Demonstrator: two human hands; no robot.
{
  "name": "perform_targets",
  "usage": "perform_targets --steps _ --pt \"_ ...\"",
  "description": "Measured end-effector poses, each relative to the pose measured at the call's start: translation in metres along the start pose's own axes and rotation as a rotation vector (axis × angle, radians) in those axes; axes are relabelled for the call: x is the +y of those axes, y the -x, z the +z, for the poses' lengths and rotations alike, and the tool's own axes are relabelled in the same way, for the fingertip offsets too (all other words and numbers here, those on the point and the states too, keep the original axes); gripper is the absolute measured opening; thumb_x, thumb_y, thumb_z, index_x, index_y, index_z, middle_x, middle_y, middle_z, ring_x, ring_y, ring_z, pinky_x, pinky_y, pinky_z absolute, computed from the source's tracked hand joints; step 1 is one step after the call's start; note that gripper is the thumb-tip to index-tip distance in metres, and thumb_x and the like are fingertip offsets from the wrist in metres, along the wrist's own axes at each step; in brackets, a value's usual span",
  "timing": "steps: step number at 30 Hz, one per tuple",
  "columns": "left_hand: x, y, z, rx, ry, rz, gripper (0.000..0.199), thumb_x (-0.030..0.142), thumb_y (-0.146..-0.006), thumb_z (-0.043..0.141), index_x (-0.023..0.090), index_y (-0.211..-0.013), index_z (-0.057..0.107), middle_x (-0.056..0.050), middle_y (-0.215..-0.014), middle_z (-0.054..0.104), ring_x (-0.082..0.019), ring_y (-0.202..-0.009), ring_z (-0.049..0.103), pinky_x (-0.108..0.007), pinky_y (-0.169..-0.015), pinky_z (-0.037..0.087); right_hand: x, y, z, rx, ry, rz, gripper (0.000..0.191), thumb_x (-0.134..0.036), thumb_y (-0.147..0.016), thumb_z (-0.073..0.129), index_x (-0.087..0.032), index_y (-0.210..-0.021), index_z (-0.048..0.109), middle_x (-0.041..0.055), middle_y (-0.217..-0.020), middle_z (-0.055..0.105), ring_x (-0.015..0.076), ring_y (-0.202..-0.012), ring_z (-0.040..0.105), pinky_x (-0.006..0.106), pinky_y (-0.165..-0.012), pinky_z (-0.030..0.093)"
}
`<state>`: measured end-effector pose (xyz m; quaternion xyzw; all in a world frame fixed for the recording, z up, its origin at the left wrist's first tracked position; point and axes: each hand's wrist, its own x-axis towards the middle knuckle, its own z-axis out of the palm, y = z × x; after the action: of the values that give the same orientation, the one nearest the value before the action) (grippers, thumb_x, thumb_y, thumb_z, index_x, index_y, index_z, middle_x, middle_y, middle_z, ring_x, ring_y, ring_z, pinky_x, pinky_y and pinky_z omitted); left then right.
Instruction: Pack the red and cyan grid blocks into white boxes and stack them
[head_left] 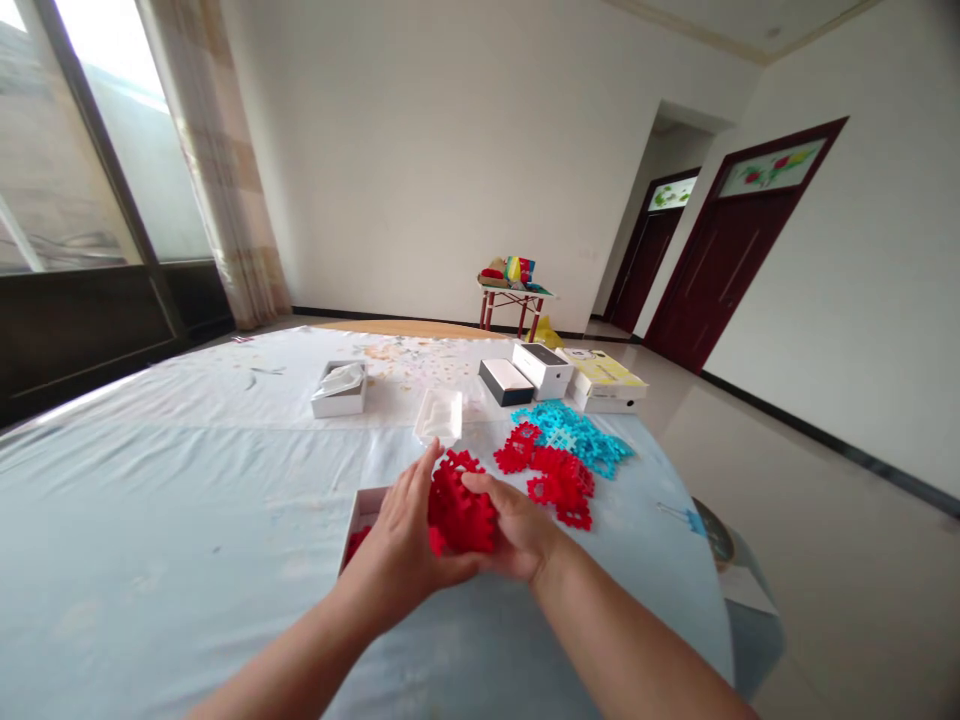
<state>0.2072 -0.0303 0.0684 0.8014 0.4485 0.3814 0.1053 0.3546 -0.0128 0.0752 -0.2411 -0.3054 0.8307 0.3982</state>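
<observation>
Between my two hands is a stack of red notched plastic building pieces [463, 505]. My left hand [409, 530] presses on the stack's left side, fingers stretched upward and thumb under it. From the right, my right hand [517, 525] grips the same stack, its thumb across the front. Beneath and behind my left hand stands an open box [364, 505] with more red pieces inside, partly hidden. A loose pile of red pieces [559, 480] lies to the right of my hands. Behind it is a heap of blue pieces [581, 435] of the same kind.
A white plastic tray [440, 415] lies just beyond my hands. Farther left stands an open white box [339, 390] with wrapping in it. Black-and-white boxes [541, 370] and a yellow-and-white box [604, 380] stand at the back right. The cloth-covered table [187, 560] has a rounded right edge.
</observation>
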Motion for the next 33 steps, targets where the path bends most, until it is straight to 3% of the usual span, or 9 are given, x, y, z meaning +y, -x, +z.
perform_targets --steps 4,7,11,15,20,24,27,31,33 --pt "-0.010 0.007 0.013 -0.010 0.023 -0.101 0.121 0.040 -0.051 0.077 0.023 -0.140 -0.003 -0.018 -0.133 0.036 -0.034 -0.122 0.038 -0.052 -0.097 0.037 0.013 -0.002 0.008 0.042 -0.029 -0.017 0.029 -0.033 -0.074 0.058 -0.012 -0.094 0.061 0.0042 -0.078 0.067 0.0151 -0.076 0.063 0.027 -0.076 0.047" --pt "-0.011 0.011 0.015 -0.026 0.031 -0.093 0.112 0.036 -0.055 0.073 0.023 -0.140 0.000 -0.016 -0.136 0.034 -0.033 -0.125 0.033 -0.050 -0.100 0.034 0.014 0.000 0.008 0.050 0.005 -0.031 0.031 -0.035 -0.074 0.060 -0.012 -0.095 0.061 0.0049 -0.080 0.067 0.0168 -0.081 0.063 0.029 -0.079 0.046" --pt "-0.007 0.010 0.012 -0.051 0.066 -0.084 0.092 0.029 -0.064 0.063 0.021 -0.138 0.009 -0.015 -0.136 0.035 -0.028 -0.127 0.033 -0.046 -0.102 0.034 0.011 0.003 0.005 -0.024 0.026 -0.067 0.034 -0.042 -0.078 0.056 -0.014 -0.098 0.060 0.0051 -0.085 0.066 0.0171 -0.083 0.062 0.031 -0.080 0.046" --pt "-0.003 0.009 0.006 -0.045 0.087 -0.098 0.085 0.030 -0.065 0.062 0.020 -0.136 0.016 -0.015 -0.131 0.041 -0.028 -0.123 0.039 -0.045 -0.100 0.037 0.009 0.008 0.004 -0.093 0.091 -0.080 0.042 -0.049 -0.083 0.047 -0.014 -0.104 0.058 0.0059 -0.088 0.065 0.0173 -0.083 0.062 0.033 -0.078 0.047" --pt "0.004 0.008 0.002 -0.066 0.098 -0.150 0.090 0.027 -0.064 0.060 0.017 -0.138 0.009 -0.016 -0.128 0.044 -0.028 -0.120 0.043 -0.045 -0.097 0.040 0.005 0.015 0.011 -0.168 0.310 -0.124 0.042 -0.041 -0.072 0.065 -0.016 -0.104 0.058 0.0036 -0.088 0.064 0.0176 -0.084 0.060 0.032 -0.080 0.045" --pt "0.012 0.009 0.003 -0.018 0.060 -0.119 0.096 0.018 -0.063 0.056 0.015 -0.139 -0.004 -0.020 -0.130 0.039 -0.031 -0.122 0.040 -0.050 -0.096 0.039 0.006 0.017 0.016 -0.026 0.481 -0.202 0.042 -0.036 -0.066 0.071 -0.017 -0.101 0.059 0.0019 -0.090 0.063 0.0182 -0.088 0.059 0.031 -0.080 0.045" --pt "0.016 0.011 0.005 -0.012 0.011 -0.122 0.099 0.024 -0.068 0.055 0.018 -0.138 -0.015 -0.022 -0.135 0.031 -0.033 -0.128 0.029 -0.054 -0.097 0.036 0.008 0.018 0.016 0.085 0.606 -0.294 0.043 -0.038 -0.068 0.069 -0.018 -0.104 0.057 0.0028 -0.094 0.063 0.0199 -0.092 0.058 0.032 -0.081 0.045" --pt "0.018 0.015 0.010 -0.007 -0.040 -0.159 0.101 0.033 -0.073 0.056 0.020 -0.136 -0.022 -0.022 -0.138 0.026 -0.036 -0.130 0.024 -0.056 -0.096 0.036 0.013 0.023 0.017 0.234 0.715 -0.423 0.066 -0.034 -0.066 0.071 -0.022 -0.123 0.039 0.0050 -0.112 0.058 0.0198 -0.101 0.056 0.035 -0.090 0.042" --pt "0.020 0.017 0.011 0.012 -0.052 -0.145 0.104 0.032 -0.071 0.058 0.022 -0.136 -0.021 -0.022 -0.140 0.025 -0.036 -0.130 0.025 -0.055 -0.095 0.037 0.012 0.026 0.017 0.243 0.761 -0.447 0.069 -0.032 -0.066 0.071 -0.023 -0.124 0.037 0.0056 -0.113 0.057 0.0196 -0.101 0.056 0.035 -0.090 0.043"
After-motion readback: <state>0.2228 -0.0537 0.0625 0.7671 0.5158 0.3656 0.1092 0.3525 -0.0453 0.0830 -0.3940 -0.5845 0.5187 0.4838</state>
